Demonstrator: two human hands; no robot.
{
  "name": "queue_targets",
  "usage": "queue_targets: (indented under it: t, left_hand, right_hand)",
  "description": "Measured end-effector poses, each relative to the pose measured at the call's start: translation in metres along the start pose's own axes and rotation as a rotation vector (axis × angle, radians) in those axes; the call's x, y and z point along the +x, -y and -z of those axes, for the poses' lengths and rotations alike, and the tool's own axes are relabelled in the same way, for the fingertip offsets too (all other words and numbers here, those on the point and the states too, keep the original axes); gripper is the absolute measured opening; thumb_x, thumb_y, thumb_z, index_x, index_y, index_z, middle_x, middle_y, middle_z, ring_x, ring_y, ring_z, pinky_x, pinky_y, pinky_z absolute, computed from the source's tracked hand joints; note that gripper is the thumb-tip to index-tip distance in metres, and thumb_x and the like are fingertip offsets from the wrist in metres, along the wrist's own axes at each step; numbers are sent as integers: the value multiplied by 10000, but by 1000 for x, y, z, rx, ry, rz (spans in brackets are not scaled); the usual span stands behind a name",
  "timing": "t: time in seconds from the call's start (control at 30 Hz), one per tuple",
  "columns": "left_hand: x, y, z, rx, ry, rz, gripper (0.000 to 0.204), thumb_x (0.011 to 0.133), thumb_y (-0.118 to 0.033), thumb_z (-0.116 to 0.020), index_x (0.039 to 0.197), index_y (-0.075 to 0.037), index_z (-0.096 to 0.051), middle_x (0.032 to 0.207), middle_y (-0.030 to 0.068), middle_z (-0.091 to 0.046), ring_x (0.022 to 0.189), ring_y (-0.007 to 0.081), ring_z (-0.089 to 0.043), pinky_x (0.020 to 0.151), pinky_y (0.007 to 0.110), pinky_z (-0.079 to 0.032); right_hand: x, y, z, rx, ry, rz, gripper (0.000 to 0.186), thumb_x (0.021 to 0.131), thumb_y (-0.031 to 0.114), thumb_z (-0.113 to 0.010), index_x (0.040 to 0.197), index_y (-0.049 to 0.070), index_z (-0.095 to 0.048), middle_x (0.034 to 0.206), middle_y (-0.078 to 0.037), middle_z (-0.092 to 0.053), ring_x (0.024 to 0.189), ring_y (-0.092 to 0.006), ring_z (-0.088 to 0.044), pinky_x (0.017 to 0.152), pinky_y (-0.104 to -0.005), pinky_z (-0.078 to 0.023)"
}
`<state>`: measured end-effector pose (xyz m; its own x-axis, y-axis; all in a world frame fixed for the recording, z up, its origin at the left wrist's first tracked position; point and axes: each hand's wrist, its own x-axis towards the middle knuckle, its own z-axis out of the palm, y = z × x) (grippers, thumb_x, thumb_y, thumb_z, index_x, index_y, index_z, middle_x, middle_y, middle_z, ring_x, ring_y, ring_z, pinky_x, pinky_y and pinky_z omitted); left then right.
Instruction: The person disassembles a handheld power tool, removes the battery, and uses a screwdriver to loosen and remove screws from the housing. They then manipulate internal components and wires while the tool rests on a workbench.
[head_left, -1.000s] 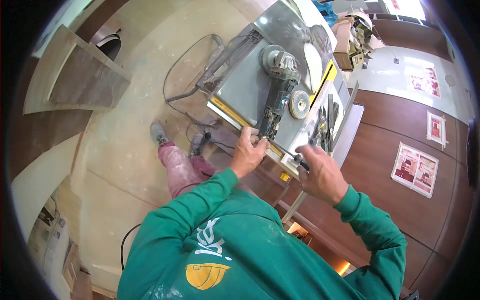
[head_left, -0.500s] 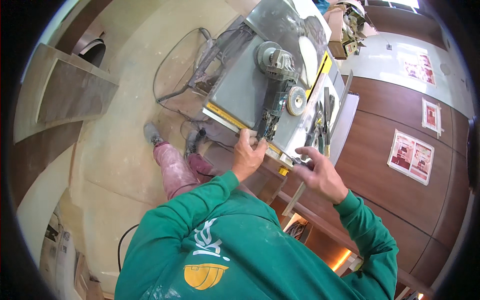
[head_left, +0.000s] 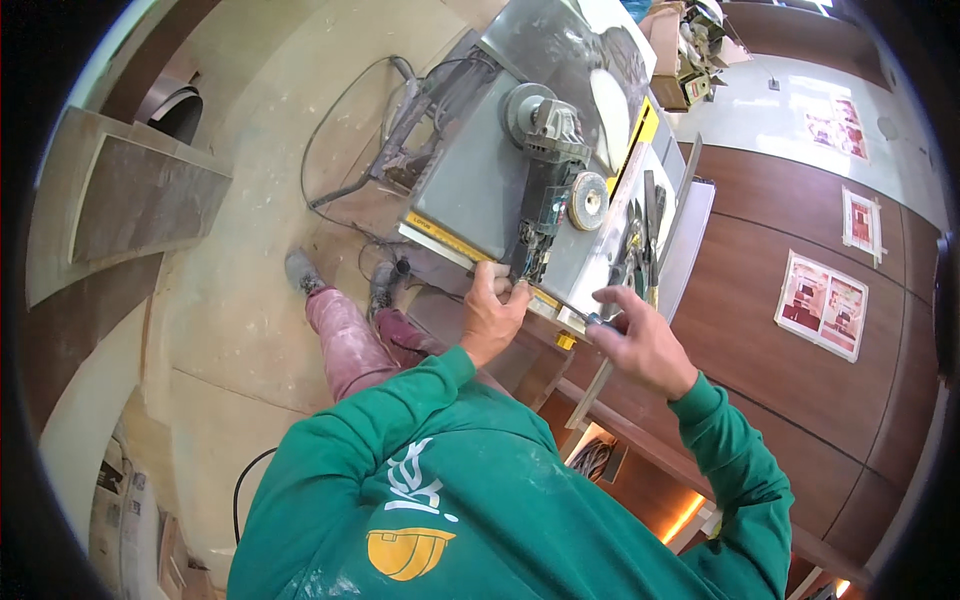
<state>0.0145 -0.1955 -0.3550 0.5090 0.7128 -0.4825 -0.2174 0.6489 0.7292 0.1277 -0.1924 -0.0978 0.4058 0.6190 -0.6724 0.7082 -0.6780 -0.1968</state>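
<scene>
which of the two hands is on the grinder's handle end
The left hand: it grips the rear end of the angle grinder lying on the grey table. The right hand is off to the side, holding a thin tool.

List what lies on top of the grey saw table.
On the grey saw table lie an angle grinder with its disc and pliers by the right edge. The left hand grips the grinder's rear; whatever is under the grinder is hidden.

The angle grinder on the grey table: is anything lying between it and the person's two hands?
Nothing visible. The left hand already grips the tail of the angle grinder. The right hand, holding a small dark tool, is close beside it, with only bare table edge between.
</scene>
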Motion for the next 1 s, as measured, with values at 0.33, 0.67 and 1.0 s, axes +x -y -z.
queue_targets:
  t: [0.33, 0.67, 1.0]
  left_hand:
    - [-4, -7, -2, 18, -36, 53, 347, 985, -160, -751, 1212, 14, -556, 959, 174, -805, 856, 249, -794, 794, 387, -611]
    - [-6, -14, -1, 46, -43, 40, 330, 992, -152, -743, 1207, 13, -556, 948, 167, -811, 880, 237, -810, 790, 386, -618]
    - [-1, 3, -4, -26, -62, 11, 363, 970, -142, -759, 1221, 15, -548, 930, 184, -802, 842, 241, -795, 781, 394, -618]
  right_hand:
    - [-1, 2, -4, -274, 47, 166, 448, 970, 105, -681, 1411, 28, -693, 867, -204, -698, 745, -341, -703, 634, -414, -528]
    - [-21, 12, -5, -685, 40, 316, 553, 943, 131, -722, 1478, 106, -589, 890, -164, -596, 802, -389, -692, 736, -505, -579]
    - [-2, 11, 4, 3, 88, 8, 352, 999, 179, -699, 1334, 68, -714, 862, -245, -736, 930, -393, -770, 751, -532, -575]
